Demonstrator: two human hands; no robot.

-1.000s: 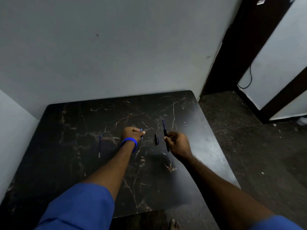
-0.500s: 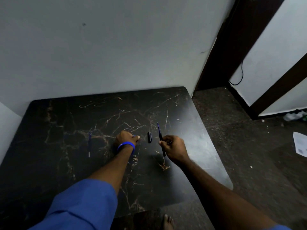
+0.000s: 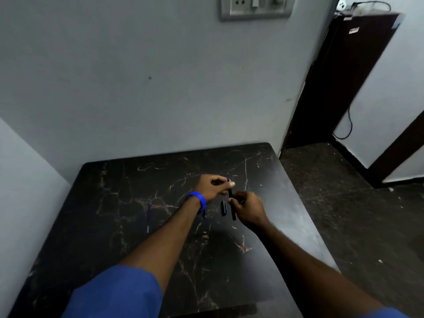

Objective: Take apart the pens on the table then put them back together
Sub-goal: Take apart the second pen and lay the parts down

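The right hand [image 3: 249, 208] grips the black pen barrel [image 3: 232, 204] above the table [image 3: 114, 226], and the left hand [image 3: 212, 185] pinches its upper end, where a thin blue refill [image 3: 228, 177] sticks out. A black cap [image 3: 223, 208] lies just beside (it blends into the dark top). A crooked pull could bend the refill or drop it.

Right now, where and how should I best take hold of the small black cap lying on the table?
Pinch the small black cap across its long sides, coming from above: it lies flat, short and narrow, with bare dark marble table on its left.
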